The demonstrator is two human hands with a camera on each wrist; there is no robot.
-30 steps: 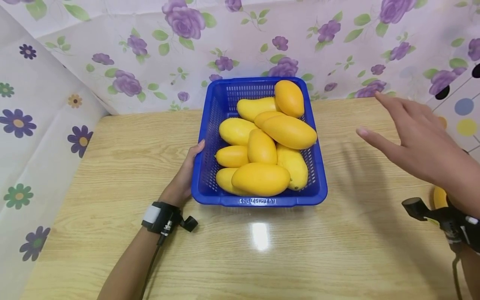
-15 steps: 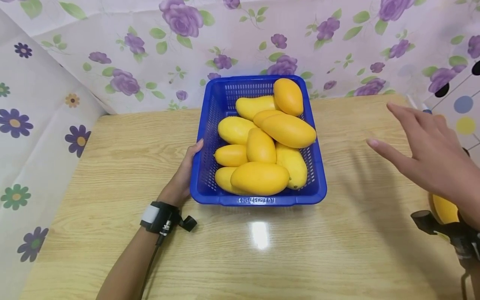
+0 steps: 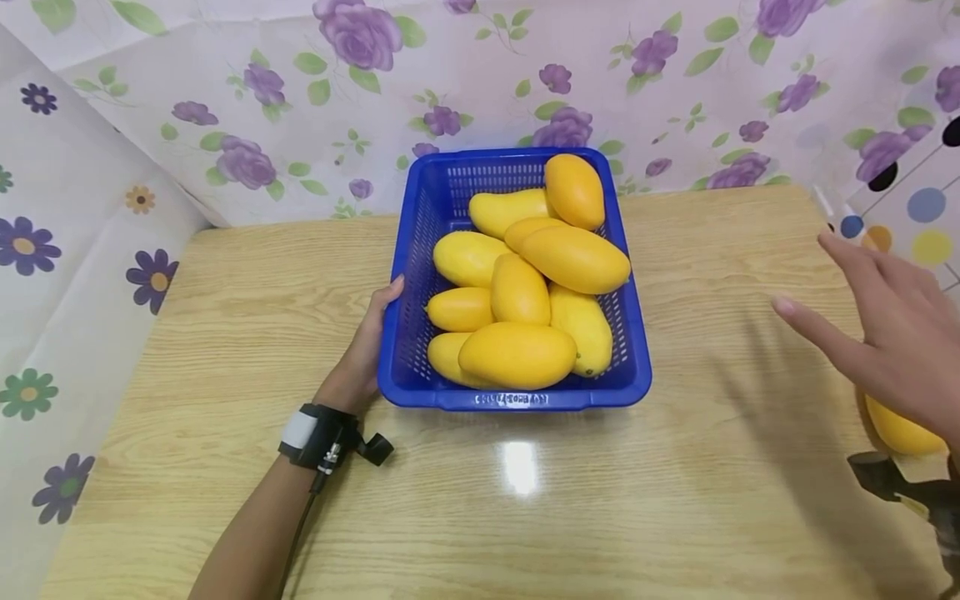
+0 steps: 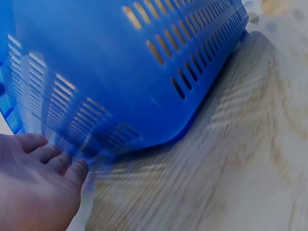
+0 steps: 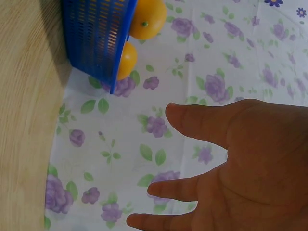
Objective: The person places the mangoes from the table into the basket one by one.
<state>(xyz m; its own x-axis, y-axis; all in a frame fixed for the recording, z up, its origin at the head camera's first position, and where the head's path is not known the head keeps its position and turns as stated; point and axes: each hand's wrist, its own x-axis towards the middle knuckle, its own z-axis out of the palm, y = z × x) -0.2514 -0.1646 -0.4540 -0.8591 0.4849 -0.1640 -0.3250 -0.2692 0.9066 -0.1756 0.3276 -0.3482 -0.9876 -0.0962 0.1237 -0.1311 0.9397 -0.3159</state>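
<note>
A blue plastic basket (image 3: 517,400) stands on the wooden table, heaped with several yellow mangoes (image 3: 573,260). My left hand (image 3: 367,342) holds the basket at its left side, thumb at the rim. In the left wrist view, the fingertips (image 4: 79,168) of that hand lie against the slotted wall. Off to the right and apart from the basket, my right hand (image 3: 896,325) hovers over the table, fingers and thumb spread, with nothing in it. Partly hidden beneath the right hand lies another mango (image 3: 903,429).
Floral cloth (image 3: 480,75) hangs behind the table (image 3: 247,308), and a flowered sheet (image 3: 67,317) borders its left side. A dotted cloth (image 3: 911,208) is at the right. Both wrists wear cameras on black straps.
My right hand has moved right and slightly down, away from the basket, staying spread. More of the mango at the right shows. My left hand has kept its hold on the basket.
</note>
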